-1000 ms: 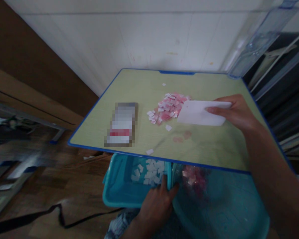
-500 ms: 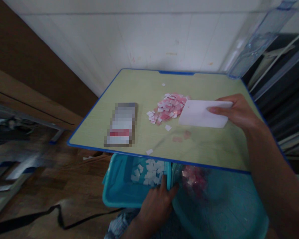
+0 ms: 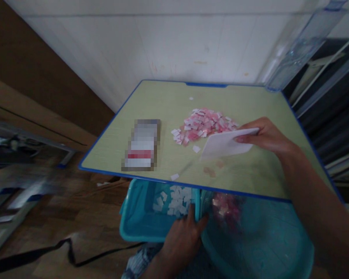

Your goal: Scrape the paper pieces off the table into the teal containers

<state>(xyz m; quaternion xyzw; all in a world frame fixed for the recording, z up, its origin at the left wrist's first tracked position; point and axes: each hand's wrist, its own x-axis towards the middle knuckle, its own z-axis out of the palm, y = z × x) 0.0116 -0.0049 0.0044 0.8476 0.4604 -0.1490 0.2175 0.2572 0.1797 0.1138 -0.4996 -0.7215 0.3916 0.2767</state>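
Note:
My right hand (image 3: 267, 133) pinches a white flat card (image 3: 228, 144), thumb on its near face. Tilted, the card stands just in front of a heap of small pink and white pieces (image 3: 206, 122) on the pale green table (image 3: 110, 145). Two brownish-pink patches (image 3: 211, 171) show on the tabletop near the card's lower edge. Below the table's front edge, my left hand (image 3: 186, 230) grips the adjoining rims of a rectangular turquoise bin (image 3: 144, 226) and a round turquoise basin (image 3: 267, 240). White pieces (image 3: 178, 199) lie in the bin, and a pink shiny bundle (image 3: 227, 209) in the basin.
A blurred-out phone-shaped object (image 3: 142, 143) lies on the table's left part. Single white pieces (image 3: 174, 176) are scattered near the heap. At the back right corner stands a clear plastic bottle (image 3: 302, 50). A black strap (image 3: 69, 254) trails across the wooden floor.
My right hand and the card have moved slightly toward me and left, and the card has tilted more. More of the heap's right side shows. My left hand stays in place.

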